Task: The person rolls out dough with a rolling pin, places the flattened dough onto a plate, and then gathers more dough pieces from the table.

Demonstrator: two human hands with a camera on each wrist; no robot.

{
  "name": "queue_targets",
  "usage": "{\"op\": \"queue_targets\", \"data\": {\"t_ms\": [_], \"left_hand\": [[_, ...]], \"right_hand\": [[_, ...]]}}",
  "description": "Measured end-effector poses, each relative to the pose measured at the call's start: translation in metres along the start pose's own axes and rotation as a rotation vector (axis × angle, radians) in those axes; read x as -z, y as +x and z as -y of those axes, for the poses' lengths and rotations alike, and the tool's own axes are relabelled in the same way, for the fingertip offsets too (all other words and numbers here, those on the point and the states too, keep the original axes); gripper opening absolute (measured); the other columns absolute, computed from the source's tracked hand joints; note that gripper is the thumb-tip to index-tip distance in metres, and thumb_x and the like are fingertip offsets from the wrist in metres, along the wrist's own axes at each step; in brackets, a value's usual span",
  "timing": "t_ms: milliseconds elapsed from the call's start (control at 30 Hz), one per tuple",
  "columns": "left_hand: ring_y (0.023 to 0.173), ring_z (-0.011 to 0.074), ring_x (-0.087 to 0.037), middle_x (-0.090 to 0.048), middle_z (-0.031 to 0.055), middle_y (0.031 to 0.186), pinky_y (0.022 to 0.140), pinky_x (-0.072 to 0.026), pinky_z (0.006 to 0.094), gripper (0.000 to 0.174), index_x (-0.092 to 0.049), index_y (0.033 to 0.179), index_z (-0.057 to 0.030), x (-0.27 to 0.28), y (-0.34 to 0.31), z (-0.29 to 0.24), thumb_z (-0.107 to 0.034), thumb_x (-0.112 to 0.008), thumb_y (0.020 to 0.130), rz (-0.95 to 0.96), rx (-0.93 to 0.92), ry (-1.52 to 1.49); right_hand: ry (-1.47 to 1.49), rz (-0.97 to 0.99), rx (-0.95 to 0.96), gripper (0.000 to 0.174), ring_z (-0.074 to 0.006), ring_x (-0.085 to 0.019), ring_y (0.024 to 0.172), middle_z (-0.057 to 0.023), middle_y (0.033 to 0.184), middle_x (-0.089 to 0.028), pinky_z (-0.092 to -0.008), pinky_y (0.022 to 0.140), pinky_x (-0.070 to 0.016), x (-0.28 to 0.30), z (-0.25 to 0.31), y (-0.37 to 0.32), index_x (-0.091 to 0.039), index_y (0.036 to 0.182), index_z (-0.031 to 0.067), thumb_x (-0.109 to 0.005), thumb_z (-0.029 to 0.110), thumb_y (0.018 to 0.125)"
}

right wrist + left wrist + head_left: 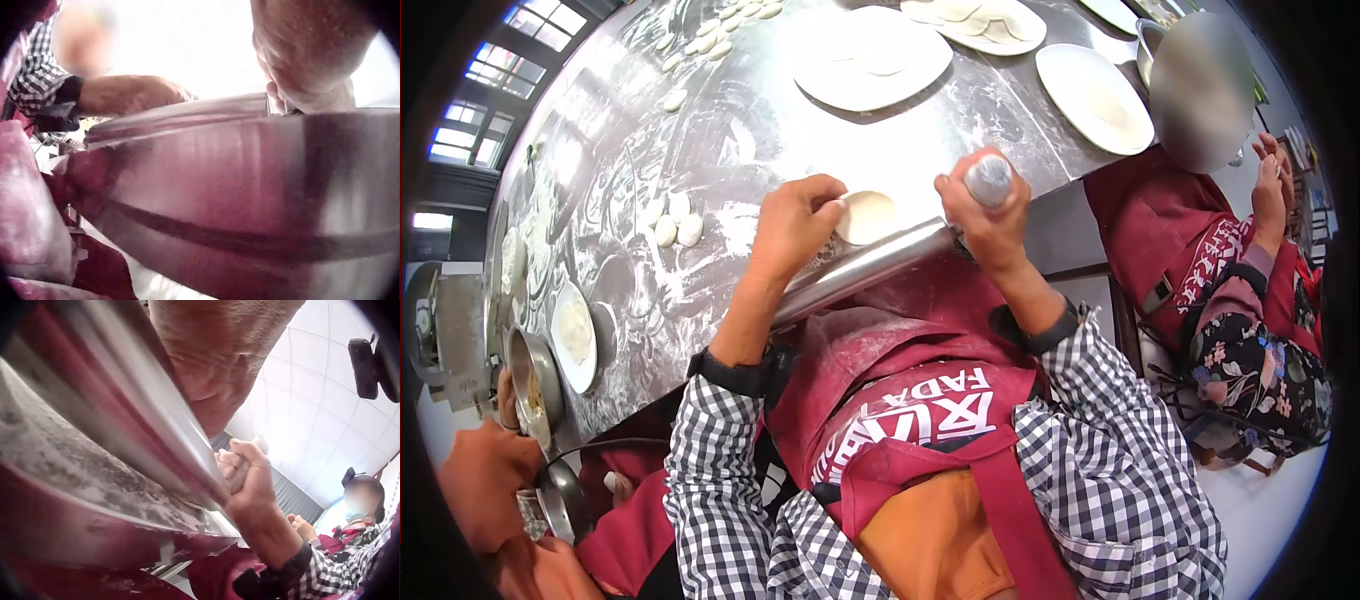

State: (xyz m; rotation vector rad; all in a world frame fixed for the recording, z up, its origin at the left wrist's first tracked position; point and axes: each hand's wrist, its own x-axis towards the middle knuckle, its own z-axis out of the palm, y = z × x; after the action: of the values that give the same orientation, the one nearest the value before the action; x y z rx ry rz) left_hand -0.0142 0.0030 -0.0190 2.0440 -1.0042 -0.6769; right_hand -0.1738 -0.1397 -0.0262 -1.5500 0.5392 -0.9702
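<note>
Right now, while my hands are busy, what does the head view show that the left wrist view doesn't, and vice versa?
Only the head view shows the dough disc by the left hand, the small dough pieces and the white plates. Only the left wrist view shows the tiled ceiling. Both share the right hand, with its curled grip, and the checked sleeve on that arm.

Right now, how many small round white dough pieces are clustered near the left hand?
4 dough pieces on the shiny metal table near the left hand: upper left, upper right, lower left and lower right of the head view's cluster. None appears hidden.
</note>
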Motion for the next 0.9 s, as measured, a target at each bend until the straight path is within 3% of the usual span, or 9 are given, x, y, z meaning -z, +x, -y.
{"op": "queue_targets", "data": {"t_ms": [100,233,300,500,633,700,800,833,900], "left_hand": [[0.064,0.0203,-0.061,-0.064,0.0134,0.071,0.065,-0.0472,0.0297,0.020,-0.064,0.088,-0.0001,0.007,-0.007,-0.005,-0.013,-0.054,0.076,0.135,0.088,-0.127],[0.067,0.0265,-0.062,-0.063,0.0148,0.072,0.066,-0.0474,0.0341,0.022,-0.064,0.088,-0.0014,-0.004,0.001,-0.026,-0.016,-0.051,0.079,-0.030,-0.086,0.104],[0.068,0.0278,-0.062,-0.064,0.0150,0.074,0.067,-0.0475,0.0351,0.022,-0.065,0.089,-0.0022,-0.005,0.010,-0.025,-0.018,-0.052,0.080,-0.058,-0.054,0.076],[0.071,0.0295,-0.063,-0.065,0.0130,0.075,0.065,-0.0478,0.0363,0.023,-0.066,0.088,-0.0049,-0.012,0.003,-0.027,-0.023,-0.058,0.077,-0.053,-0.090,0.260],[0.066,0.0259,-0.062,-0.064,0.0138,0.072,0.063,-0.0471,0.0348,0.023,-0.066,0.087,-0.0020,-0.001,0.001,-0.011,-0.020,-0.059,0.074,0.003,-0.019,0.156],[0.065,0.0236,-0.061,-0.063,0.0146,0.071,0.062,-0.0465,0.0338,0.021,-0.065,0.086,-0.0002,0.006,-0.003,-0.010,-0.016,-0.057,0.074,0.057,-0.005,0.152],[0.068,0.0243,-0.061,-0.062,0.0165,0.072,0.065,-0.0467,0.0347,0.020,-0.063,0.085,0.0015,0.002,-0.009,-0.029,-0.013,-0.054,0.076,-0.004,-0.063,0.206],[0.067,0.0232,-0.060,-0.062,0.0162,0.071,0.065,-0.0466,0.0339,0.019,-0.062,0.086,0.0029,0.000,-0.005,-0.026,-0.012,-0.052,0.078,-0.064,-0.135,0.156],[0.065,0.0182,-0.060,-0.062,0.0133,0.071,0.062,-0.0461,0.0301,0.018,-0.061,0.086,0.0028,-0.001,0.004,-0.016,-0.012,-0.053,0.081,-0.064,-0.110,-0.034]], "right_hand": [[0.012,-0.005,-0.008,0.019,-0.0096,-0.050,0.053,-0.0037,0.057,-0.052,-0.0264,0.051,-0.0421,0.000,0.001,-0.002,-0.049,0.066,0.0030,-0.067,0.009,0.068],[0.004,-0.019,0.101,0.019,-0.0100,-0.051,0.053,-0.0043,0.058,-0.054,-0.0272,0.051,-0.0434,-0.034,-0.018,0.043,-0.050,0.068,0.0028,-0.067,0.010,0.069],[0.004,-0.039,0.196,0.019,-0.0107,-0.051,0.053,-0.0049,0.059,-0.056,-0.0284,0.050,-0.0438,-0.051,-0.019,0.058,-0.050,0.069,0.0025,-0.068,0.010,0.068],[-0.014,-0.002,0.078,0.020,-0.0117,-0.049,0.051,-0.0040,0.055,-0.051,-0.0288,0.049,-0.0423,-0.015,-0.010,0.022,-0.050,0.068,0.0028,-0.069,0.009,0.068],[-0.080,0.025,0.144,0.018,-0.0090,-0.048,0.052,-0.0025,0.057,-0.052,-0.0272,0.049,-0.0413,0.004,0.009,-0.007,-0.050,0.069,0.0044,-0.068,0.007,0.071],[0.108,0.033,0.060,0.017,-0.0058,-0.043,0.055,-0.0002,0.056,-0.047,-0.0274,0.048,-0.0385,-0.005,0.004,-0.004,-0.050,0.072,0.0048,-0.066,0.009,0.075],[0.012,0.042,0.078,0.021,-0.0126,-0.052,0.058,-0.0022,0.064,-0.056,-0.0289,0.057,-0.0448,-0.032,-0.033,0.027,-0.059,0.088,0.0015,-0.070,0.010,0.073],[0.163,0.066,0.075,0.020,-0.0091,-0.047,0.058,-0.0040,0.063,-0.055,-0.0268,0.053,-0.0422,-0.042,-0.033,0.039,-0.057,0.084,0.0015,-0.069,0.012,0.073],[-0.018,0.022,0.203,0.019,-0.0085,-0.044,0.060,-0.0061,0.062,-0.052,-0.0294,0.053,-0.0425,-0.049,-0.022,0.052,-0.052,0.080,0.0012,-0.066,0.011,0.073]]}}
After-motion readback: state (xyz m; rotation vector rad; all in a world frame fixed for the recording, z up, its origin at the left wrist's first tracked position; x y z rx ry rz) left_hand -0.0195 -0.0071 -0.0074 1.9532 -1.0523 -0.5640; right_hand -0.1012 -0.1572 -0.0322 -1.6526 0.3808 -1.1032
